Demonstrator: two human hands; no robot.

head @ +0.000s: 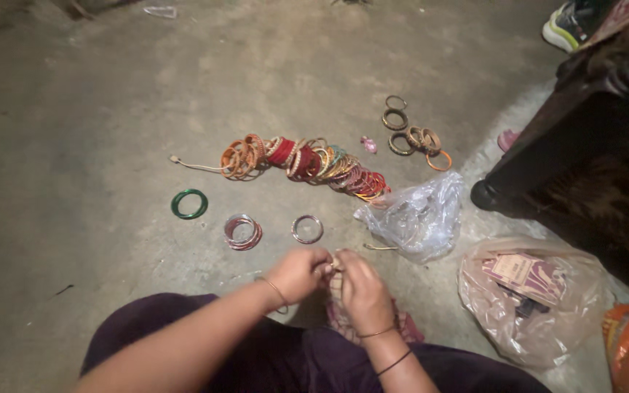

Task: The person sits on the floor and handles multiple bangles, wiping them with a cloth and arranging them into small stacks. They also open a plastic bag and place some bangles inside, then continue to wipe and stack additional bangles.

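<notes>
On the concrete floor [111, 109], seen from the head camera, a long row of bangles [307, 161] already sat threaded on a cord, while a green bangle [188, 204], two small stacks [242, 232] and several brown ones [410, 135] lay loose. Nearer the lap, left hand [296, 274] and right hand [362, 291] met, fingers pinched on something small, perhaps a pink cloth [343, 324].
</notes>
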